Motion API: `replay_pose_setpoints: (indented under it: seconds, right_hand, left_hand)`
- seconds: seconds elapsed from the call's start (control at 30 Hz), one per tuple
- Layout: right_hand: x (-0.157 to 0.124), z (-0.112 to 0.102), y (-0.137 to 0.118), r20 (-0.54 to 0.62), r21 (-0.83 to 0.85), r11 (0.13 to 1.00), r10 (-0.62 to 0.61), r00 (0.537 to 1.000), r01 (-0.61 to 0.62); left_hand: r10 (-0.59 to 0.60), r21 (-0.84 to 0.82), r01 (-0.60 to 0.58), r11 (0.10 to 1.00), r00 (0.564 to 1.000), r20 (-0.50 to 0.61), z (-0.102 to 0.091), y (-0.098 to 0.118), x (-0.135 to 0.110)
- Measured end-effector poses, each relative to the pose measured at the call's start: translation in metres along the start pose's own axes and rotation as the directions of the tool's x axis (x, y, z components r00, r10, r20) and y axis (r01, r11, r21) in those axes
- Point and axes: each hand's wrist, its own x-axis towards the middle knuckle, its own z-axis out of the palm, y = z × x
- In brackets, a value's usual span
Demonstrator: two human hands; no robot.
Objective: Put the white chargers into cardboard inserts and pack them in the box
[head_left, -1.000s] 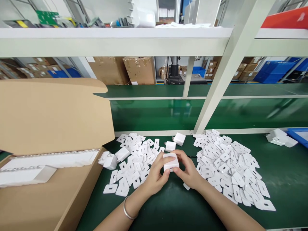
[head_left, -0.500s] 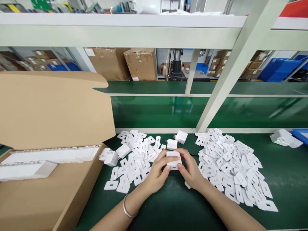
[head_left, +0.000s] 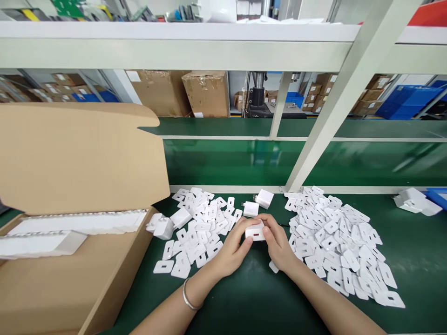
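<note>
Between my two hands is a white charger (head_left: 255,232), tilted so that its end face with a dark reddish slot shows toward me. My left hand (head_left: 234,247) grips its left side with thumb and fingers, and my right hand (head_left: 279,244) holds the right side. Just beyond my fingers lie two white plug chargers, a smaller one (head_left: 250,209) and a larger one (head_left: 264,198), prongs pointing left. A pile of flat white slotted plates (head_left: 197,232) lies to the left. A bigger pile of such plates (head_left: 335,242) spreads on the right.
An open cardboard box (head_left: 118,274) with white packing pieces (head_left: 45,244) stands at left. More white chargers (head_left: 163,227) sit beside it. A slanted metal post (head_left: 324,121) rises behind the right pile. White parts (head_left: 417,201) and a blue tray (head_left: 438,197) are far right.
The charger has been tipped in my hands, so its slotted end now faces me instead of its broad top. My left fingers have shifted off its top face. The view has moved slightly.
</note>
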Motion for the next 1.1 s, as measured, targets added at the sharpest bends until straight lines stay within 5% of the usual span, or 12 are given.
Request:
replay_pose_setpoints:
  seconds: [0.27,1.1]
  right_hand:
    - [0.0025,-0.0058,-0.0078,0.123,-0.004,0.999,0.046,0.991,-0.046]
    - [0.0021,-0.005,-0.0055,0.118,-0.043,0.998,-0.047,0.992,0.053]
  left_hand:
    - [-0.003,-0.028,0.001,1.0,0.998,-0.065,0.0003,-0.0073,-0.0027]
    - [0.104,0.057,-0.099,0.994,0.99,-0.099,-0.0059,-0.0031,0.0044]
